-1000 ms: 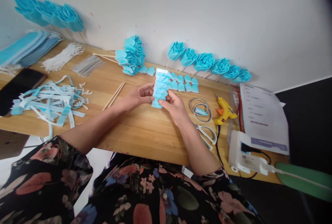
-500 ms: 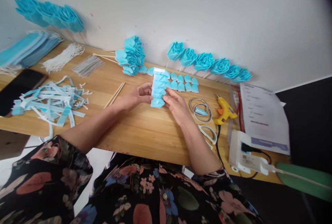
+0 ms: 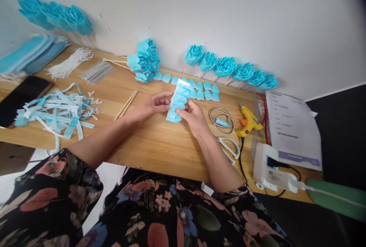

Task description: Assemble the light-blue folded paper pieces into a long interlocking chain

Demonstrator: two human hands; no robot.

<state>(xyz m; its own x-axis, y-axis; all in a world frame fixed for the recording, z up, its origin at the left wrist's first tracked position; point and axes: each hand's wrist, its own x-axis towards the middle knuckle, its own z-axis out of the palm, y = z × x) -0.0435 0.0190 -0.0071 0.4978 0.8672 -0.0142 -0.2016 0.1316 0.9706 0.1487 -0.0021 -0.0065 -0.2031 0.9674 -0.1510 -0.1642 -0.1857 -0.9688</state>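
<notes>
A strip of overlapping light-blue fabric petals (image 3: 180,96) is held above the table, its top leaning to the right and a white patch at its upper end. My right hand (image 3: 196,116) grips its lower right side, thumb across the front and fingers behind. At the left edge, my left hand (image 3: 153,108) has thumb and fingers closed on the strip; its fingertips are partly hidden. Just beyond lie two rows of loose blue petals (image 3: 207,95) on the wooden table (image 3: 160,144).
Blue fabric flowers on sticks (image 3: 225,68) lean along the wall, more bunched (image 3: 144,62) behind the petals. Right: tape rolls (image 3: 221,121), scissors (image 3: 229,148), a yellow glue gun (image 3: 248,122), a power strip (image 3: 268,167). Left: cut strips (image 3: 61,113), a phone (image 3: 23,98), blue masks (image 3: 34,54), wooden sticks (image 3: 126,105).
The petal strip has tipped, its top swinging to the right. My right thumb has come from the strip's edge onto its front. The left hand is almost where it was.
</notes>
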